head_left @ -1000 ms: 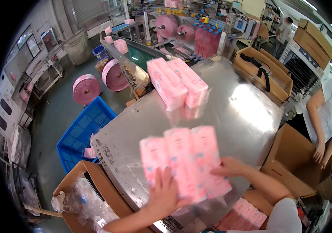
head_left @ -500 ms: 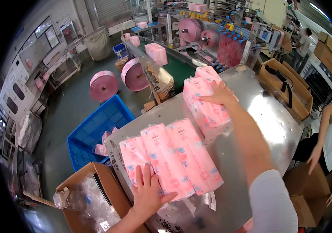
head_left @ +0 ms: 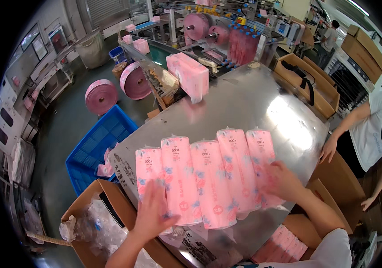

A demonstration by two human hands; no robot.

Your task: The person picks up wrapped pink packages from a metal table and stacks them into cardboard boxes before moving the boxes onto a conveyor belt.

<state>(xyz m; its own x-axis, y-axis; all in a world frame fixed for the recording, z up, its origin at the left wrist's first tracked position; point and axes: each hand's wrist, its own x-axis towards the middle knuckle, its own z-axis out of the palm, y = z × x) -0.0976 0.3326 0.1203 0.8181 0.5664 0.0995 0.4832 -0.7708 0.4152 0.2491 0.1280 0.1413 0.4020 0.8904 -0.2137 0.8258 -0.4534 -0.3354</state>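
Several pink floral tissue packs (head_left: 213,187) lie side by side in a row on the metal table (head_left: 244,105), directly in front of me. At the row's left end, my left hand (head_left: 151,215) rests against the outermost pack, its fingers stretched and the thumb apart. My right hand (head_left: 281,184) is at the right end, with slightly blurred fingers touching the side of the last pack. Neither hand is wrapped round a pack. Another pink pack (head_left: 187,75) stands at the end of the conveyor, by the table's far edge.
Left of the table are a blue crate (head_left: 95,149) and a carton of clear plastic bags (head_left: 97,223). An open carton (head_left: 334,198) and pink packs (head_left: 282,245) are at lower right. A co-worker (head_left: 374,129) stands at the right; another carton (head_left: 309,82) lies beyond.
My right hand has come nearer from the far packs, and more packs now join the row. Another pack has advanced to the conveyor's end. My view has shifted slightly right.
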